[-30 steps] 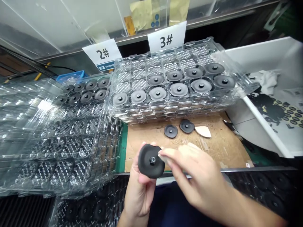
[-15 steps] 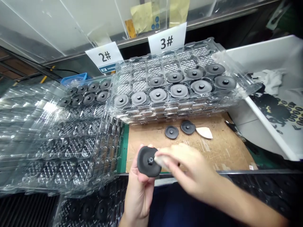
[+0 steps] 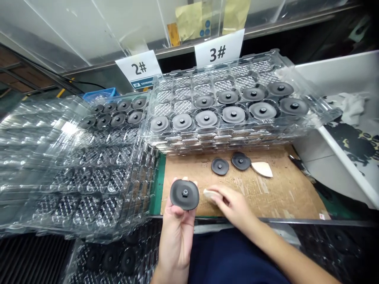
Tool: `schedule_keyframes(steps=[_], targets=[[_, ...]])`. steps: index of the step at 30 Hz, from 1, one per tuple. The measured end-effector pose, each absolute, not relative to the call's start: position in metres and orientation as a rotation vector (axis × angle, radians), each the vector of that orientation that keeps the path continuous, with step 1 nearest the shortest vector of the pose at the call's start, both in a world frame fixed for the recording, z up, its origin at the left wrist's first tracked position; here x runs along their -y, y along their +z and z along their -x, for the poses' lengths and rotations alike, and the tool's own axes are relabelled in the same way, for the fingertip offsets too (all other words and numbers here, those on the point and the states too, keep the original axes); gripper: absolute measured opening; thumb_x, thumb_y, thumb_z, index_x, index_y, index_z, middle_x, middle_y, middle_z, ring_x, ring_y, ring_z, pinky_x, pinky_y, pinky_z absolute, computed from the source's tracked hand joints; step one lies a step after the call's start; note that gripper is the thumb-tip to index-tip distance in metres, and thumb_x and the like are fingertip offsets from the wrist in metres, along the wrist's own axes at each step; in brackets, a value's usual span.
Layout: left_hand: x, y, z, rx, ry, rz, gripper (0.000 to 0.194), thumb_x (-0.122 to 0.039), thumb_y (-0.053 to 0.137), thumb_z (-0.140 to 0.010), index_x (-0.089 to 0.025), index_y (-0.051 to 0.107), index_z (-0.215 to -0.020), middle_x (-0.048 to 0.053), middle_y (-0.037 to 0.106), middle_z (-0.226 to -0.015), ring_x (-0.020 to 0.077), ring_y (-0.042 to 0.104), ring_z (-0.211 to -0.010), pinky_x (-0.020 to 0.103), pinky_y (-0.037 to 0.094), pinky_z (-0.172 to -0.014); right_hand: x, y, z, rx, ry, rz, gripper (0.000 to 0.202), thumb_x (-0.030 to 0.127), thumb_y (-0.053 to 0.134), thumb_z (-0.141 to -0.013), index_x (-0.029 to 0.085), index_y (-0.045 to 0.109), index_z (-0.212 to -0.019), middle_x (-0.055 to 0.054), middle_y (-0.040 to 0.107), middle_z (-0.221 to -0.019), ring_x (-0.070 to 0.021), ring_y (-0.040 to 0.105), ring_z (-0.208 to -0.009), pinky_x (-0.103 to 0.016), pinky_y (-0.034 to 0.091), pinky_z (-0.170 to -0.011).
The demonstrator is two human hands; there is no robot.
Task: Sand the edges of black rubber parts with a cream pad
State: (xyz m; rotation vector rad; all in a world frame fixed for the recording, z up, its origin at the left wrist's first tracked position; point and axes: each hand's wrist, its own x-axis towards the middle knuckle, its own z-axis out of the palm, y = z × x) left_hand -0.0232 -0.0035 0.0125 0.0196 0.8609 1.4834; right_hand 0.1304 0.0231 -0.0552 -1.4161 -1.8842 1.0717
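Matt black is displayed by the held disc (image 3: pixel 177 194); brown is shown by the cardboard (image 3: pixel 266 201), green by the worktop (image 3: pixel 160 179) and cream by the pointed piece (image 3: pixel 262 169); the clear tray (image 3: pixel 162 109) is patterned with cross-hatching, and the white 2# sign (image 3: pixel 138 68) is banded in blue

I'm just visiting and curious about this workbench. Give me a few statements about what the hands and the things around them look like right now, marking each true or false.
1. The left hand holds a dark disc. True.
2. The right hand is pressed against that disc. False: it is apart from it, holding a pale piece.
3. Two loose discs lie on the cardboard. True.
4. A clear tray with seated discs sits below the 3# sign in the picture. True.
5. The 2# sign is to the right of the 3# sign. False: it is to the left.
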Motion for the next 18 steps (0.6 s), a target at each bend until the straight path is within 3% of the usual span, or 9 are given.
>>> schedule_keyframes(steps=[4,9,13,16,18], targets=[[0.004,0.010,0.026,-0.848,1.473,-0.050,0.043,-0.016,0.058,-0.078,-0.031,0.054,-0.118,0.003,0.062,-0.118,0.0213,0.054,-0.111,0.030,0.046,-0.093,-0.016,-0.059,-0.130,1.898,1.131,1.391,0.019,0.025,0.050,-0.084,0.021,0.066,-0.094,-0.003,0.069,-0.086,-0.0187,0.064,-0.080,-0.031,0.050,-0.072],[0.008,0.009,0.022,-0.829,1.464,-0.149,0.050,-0.023,0.067,-0.071,-0.030,0.053,-0.119,0.004,0.064,-0.114,0.0202,0.058,-0.105,0.029,0.046,-0.092,-0.031,0.021,-0.119,1.752,1.010,1.285,0.025,0.024,0.045,-0.089,0.023,0.056,-0.111,-0.003,0.062,-0.109,-0.0158,0.057,-0.098,-0.028,0.045,-0.083],[0.016,0.006,0.026,-0.800,1.305,-0.124,0.049,-0.028,0.064,-0.074,-0.031,0.051,-0.121,0.004,0.061,-0.117,0.0206,0.056,-0.107,0.030,0.044,-0.093,-0.033,0.064,-0.099,1.974,0.934,0.902,0.025,0.016,0.045,-0.087,0.015,0.057,-0.109,-0.005,0.065,-0.094,-0.0163,0.057,-0.084,-0.030,0.044,-0.079],[0.018,0.004,0.033,-0.864,1.308,-0.120,0.051,-0.029,0.068,-0.069,-0.033,0.054,-0.118,0.002,0.062,-0.115,0.0220,0.055,-0.109,0.030,0.046,-0.090,-0.034,0.067,-0.092,2.143,1.110,0.869,0.020,0.011,0.046,-0.085,0.016,0.061,-0.098,-0.001,0.065,-0.086,-0.0132,0.056,-0.077,-0.025,0.043,-0.072],[0.018,0.006,0.034,-0.899,1.290,-0.134,0.053,-0.032,0.073,-0.063,-0.030,0.058,-0.114,0.003,0.065,-0.109,0.0227,0.056,-0.107,0.028,0.048,-0.088,-0.036,0.063,-0.087,2.121,1.051,0.928,0.019,0.012,0.046,-0.086,0.016,0.061,-0.098,-0.002,0.065,-0.089,-0.0136,0.056,-0.078,-0.026,0.042,-0.072]])
